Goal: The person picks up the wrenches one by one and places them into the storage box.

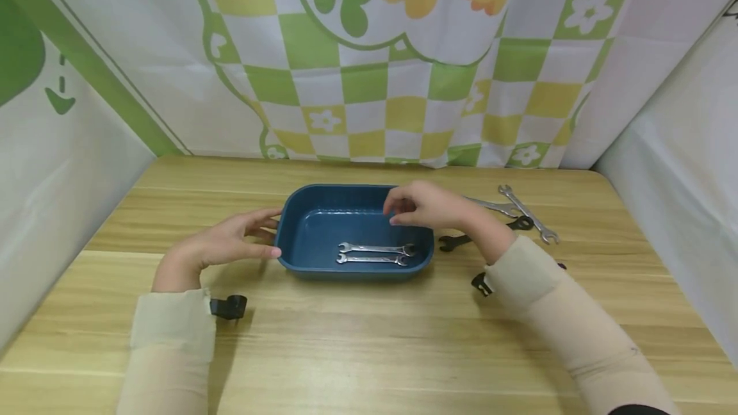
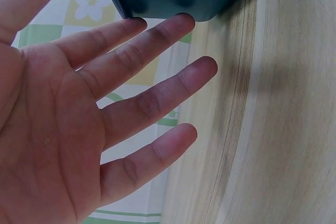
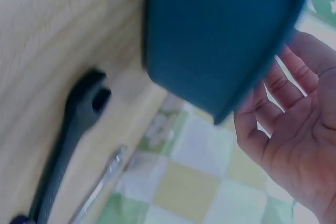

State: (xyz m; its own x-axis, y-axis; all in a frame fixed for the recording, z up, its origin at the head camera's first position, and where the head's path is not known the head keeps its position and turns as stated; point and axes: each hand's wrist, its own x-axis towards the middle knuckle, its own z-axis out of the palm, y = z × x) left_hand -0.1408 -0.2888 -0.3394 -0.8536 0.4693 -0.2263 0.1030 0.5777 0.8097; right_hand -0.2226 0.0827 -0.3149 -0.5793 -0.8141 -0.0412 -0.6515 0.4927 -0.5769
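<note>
A blue rectangular box [image 1: 308, 271] stands on the table. Two silver open-end wrenches lie side by side at its front right: the upper wrench [image 1: 375, 249] and the lower wrench [image 1: 369, 260]. My left hand [image 1: 233, 239] is at the box's left end, thumb tip at the rim; in the left wrist view its fingers are spread and fairly straight. Over the right part of the box hangs my right hand [image 1: 435, 205], fingers loosely bent, with nothing visible in them. The box wall partly hides those fingers in the right wrist view.
Right of the box lie a black wrench [image 1: 455, 242], a silver wrench [image 1: 533, 218] and another silver wrench [image 1: 498, 206] partly behind my right hand. A checkered flowered curtain [image 1: 363, 85] hangs along the table's [image 1: 346, 338] back edge.
</note>
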